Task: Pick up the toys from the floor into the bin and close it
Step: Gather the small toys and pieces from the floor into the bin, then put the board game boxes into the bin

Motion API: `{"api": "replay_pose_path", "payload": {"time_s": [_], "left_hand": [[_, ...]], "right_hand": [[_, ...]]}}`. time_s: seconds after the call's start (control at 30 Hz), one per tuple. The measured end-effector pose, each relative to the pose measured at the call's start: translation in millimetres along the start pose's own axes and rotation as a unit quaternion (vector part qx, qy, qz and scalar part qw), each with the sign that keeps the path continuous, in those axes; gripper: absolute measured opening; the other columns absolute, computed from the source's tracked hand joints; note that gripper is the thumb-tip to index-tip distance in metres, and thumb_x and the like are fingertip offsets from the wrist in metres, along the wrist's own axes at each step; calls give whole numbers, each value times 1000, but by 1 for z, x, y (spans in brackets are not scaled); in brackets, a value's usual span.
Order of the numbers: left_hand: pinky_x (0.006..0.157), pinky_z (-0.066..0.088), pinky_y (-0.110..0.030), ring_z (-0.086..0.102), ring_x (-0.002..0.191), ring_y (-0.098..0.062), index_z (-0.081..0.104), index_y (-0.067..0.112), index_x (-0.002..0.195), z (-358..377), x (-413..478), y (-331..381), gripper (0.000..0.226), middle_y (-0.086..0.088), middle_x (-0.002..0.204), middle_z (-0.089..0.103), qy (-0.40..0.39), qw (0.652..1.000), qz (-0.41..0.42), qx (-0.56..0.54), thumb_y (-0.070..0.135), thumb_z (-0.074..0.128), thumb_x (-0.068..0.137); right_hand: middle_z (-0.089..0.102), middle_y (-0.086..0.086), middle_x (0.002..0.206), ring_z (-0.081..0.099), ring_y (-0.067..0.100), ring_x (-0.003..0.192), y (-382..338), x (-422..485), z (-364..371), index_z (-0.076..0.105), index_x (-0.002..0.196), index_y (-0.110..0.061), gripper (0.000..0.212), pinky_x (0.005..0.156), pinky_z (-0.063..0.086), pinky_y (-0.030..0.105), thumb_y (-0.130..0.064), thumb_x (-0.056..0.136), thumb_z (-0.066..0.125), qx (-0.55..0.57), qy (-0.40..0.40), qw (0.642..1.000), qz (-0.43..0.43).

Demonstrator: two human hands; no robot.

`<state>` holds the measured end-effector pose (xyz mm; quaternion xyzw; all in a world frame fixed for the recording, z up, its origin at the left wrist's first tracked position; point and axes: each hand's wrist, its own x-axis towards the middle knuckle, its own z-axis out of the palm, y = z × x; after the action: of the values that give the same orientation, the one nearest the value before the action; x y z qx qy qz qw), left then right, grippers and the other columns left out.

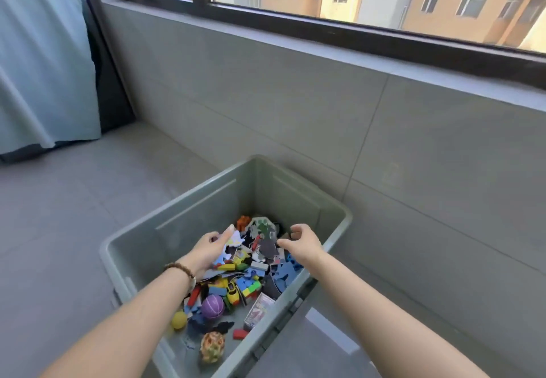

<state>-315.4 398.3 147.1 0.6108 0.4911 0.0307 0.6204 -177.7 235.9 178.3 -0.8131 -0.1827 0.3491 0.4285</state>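
A grey-green plastic bin [189,215] stands open on the floor, with no lid on it. Inside lies a heap of toys [254,262]: puzzle pieces, coloured bricks, a purple ball [212,306], a yellow ball [179,320], a yellow toy car [233,292] and a card box [260,308]. Both my hands reach into the bin above the heap. My left hand [208,250], with a bead bracelet on its wrist, has its fingers spread and holds nothing. My right hand [301,240] hovers with curled, parted fingers and nothing in it.
The bin sits close to a grey tiled wall [325,117] under a dark-framed window [325,20]. A light blue curtain [41,67] hangs at the left. Grey floor tiles [59,230] stretch to the left of the bin.
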Motion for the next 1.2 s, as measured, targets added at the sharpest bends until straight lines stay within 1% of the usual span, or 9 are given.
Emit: {"api": "replay_pose_path", "payload": {"time_s": [0.07,0.17,0.27,0.5,0.63,0.77,0.87,0.97,1.2], "left_hand": [[114,26,-42,35,135,-25,22,7,147,-7,4,-8,85,-9,150,33,36,999,0,28,60,49,86],[113,28,-40,38,133,-26,25,5,145,-5,-3,-6,80,-10,147,38,55,997,15,56,57,47,88],[109,31,-38,40,131,-28,30,6,143,15,-19,11,71,-9,139,44,48,994,40,93,52,45,92],[105,33,-32,40,132,-25,36,7,140,132,-95,73,63,-11,146,39,-43,963,196,181,44,52,91],[108,34,-33,44,129,-28,36,6,140,235,-148,79,67,-12,144,41,-127,910,272,287,46,55,89],[110,29,-34,37,134,-29,34,5,141,342,-212,56,71,-15,145,39,-214,852,313,362,48,55,89],[111,29,-34,36,135,-29,33,5,142,410,-256,27,73,-15,146,37,-279,812,321,399,49,55,88],[111,29,-34,36,135,-28,33,4,141,467,-290,-7,73,-14,147,37,-327,779,329,422,48,56,87],[111,28,-33,36,135,-26,33,5,142,564,-334,-107,75,-12,148,36,-388,734,301,468,47,60,85]], "right_hand": [[49,4,131,51,4,75,6,-5,-7,43,131,-12,45,59,41,5,-20,90,59,-53,4,998,-24],[48,3,134,50,14,113,19,-22,-38,48,129,-14,43,92,40,22,-23,88,60,-125,-4,992,-27],[46,3,137,47,18,123,30,-45,-86,47,131,-14,48,99,41,29,-27,87,62,-134,29,991,-6],[48,6,138,47,20,124,72,-146,-218,49,131,-13,50,96,35,22,-26,86,66,-134,162,977,42],[39,4,146,39,20,133,136,-246,-295,38,138,-16,62,109,31,30,-29,85,67,-102,255,956,99],[36,6,147,36,20,136,223,-364,-343,35,140,-14,76,111,28,30,-36,78,73,-83,333,921,183],[37,6,146,37,22,135,295,-451,-357,35,140,-14,86,111,31,32,-39,70,78,-23,397,885,243],[33,9,148,34,24,136,364,-521,-353,33,141,-10,85,109,30,32,-33,73,79,61,433,849,295],[32,12,149,36,26,134,514,-590,-301,28,143,-9,89,106,32,32,-34,73,77,207,440,786,383]]}}
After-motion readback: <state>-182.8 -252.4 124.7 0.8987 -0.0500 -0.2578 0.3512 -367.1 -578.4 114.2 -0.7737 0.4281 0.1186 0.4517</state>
